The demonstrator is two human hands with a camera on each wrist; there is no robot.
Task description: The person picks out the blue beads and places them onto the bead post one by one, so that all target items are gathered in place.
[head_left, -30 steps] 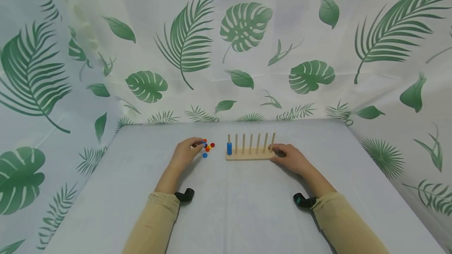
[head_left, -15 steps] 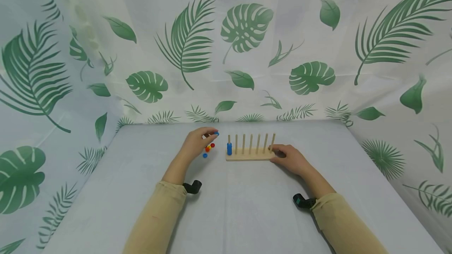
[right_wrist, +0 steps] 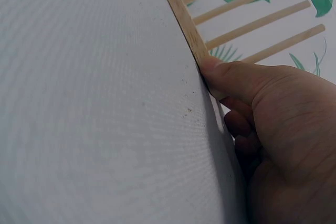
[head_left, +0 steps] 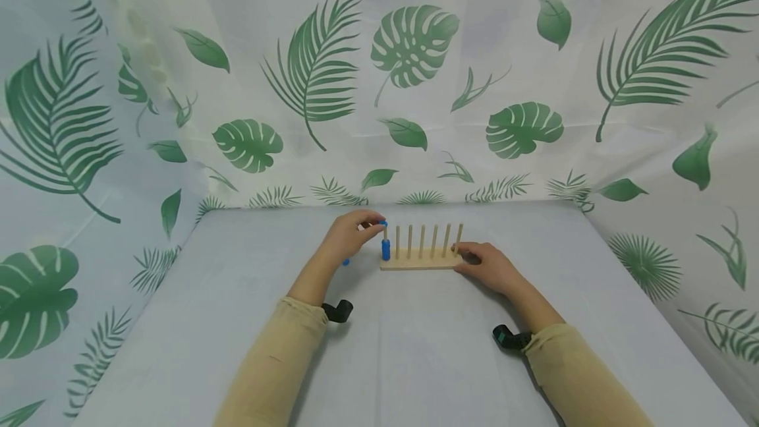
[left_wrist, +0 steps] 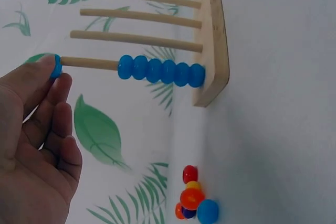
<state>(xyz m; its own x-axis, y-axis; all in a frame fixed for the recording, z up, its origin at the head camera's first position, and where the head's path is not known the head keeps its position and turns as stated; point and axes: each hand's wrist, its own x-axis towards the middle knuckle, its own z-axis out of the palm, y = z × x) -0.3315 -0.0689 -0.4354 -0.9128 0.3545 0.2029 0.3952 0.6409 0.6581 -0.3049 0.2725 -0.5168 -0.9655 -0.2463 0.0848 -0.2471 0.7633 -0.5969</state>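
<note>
A wooden peg rack with a row of upright pegs stands on the table. Several blue beads fill the lower part of its leftmost peg. At that peg's tip my left hand pinches one blue bead between thumb and fingers; in the left wrist view the bead sits right at the peg's end. My right hand grips the right end of the rack's base, thumb on the near edge, its fingertips partly hidden behind the wood. The other pegs carry no beads.
Loose beads lie left of the rack: a red bead, an orange bead, a blue bead and others, mostly hidden behind the left hand in the head view. A leaf-patterned cloth hangs behind the table.
My left hand has lifted a blue bead from the loose beads and carried it right to the leftmost peg's tip. The right hand has stayed on the rack's end.
</note>
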